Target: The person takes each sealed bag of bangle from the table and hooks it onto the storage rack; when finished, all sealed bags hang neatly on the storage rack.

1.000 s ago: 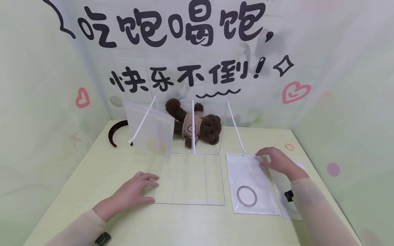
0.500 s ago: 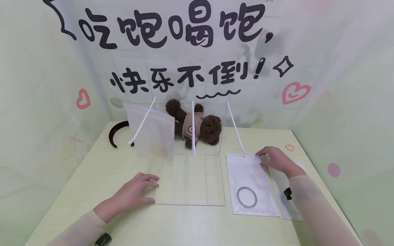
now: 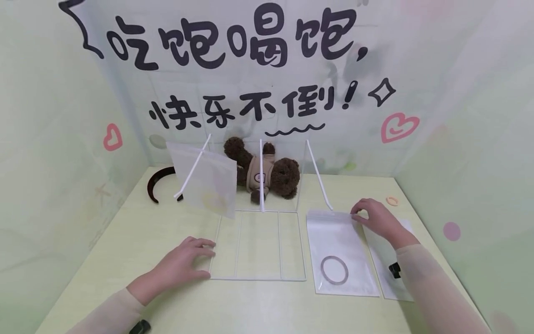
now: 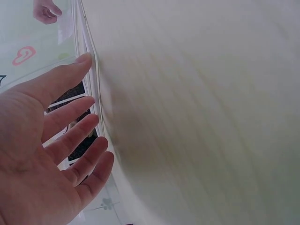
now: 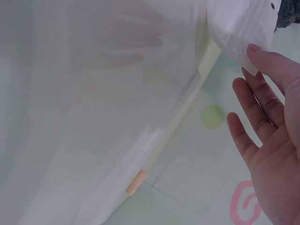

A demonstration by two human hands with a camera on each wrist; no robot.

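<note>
Beyond the wire rack [image 3: 262,199] we cannot read the tiny badge [image 3: 257,178] on the plush toy [image 3: 271,169], while left of the rack a hanging bag [image 3: 204,181] hides part of a dark band [image 3: 150,186] and, right of it, a sleeve [image 3: 438,287] covers some outer pouch [image 3: 384,260].

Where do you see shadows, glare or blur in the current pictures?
Head view: glossy highlights on the rectangular white plastic bag; left wrist view: soft shadow on the pale wood-grained tabletop beside the bare left hand; right wrist view: bright streaks across a large, hazy pale surface, too indistinct to identify.
</note>
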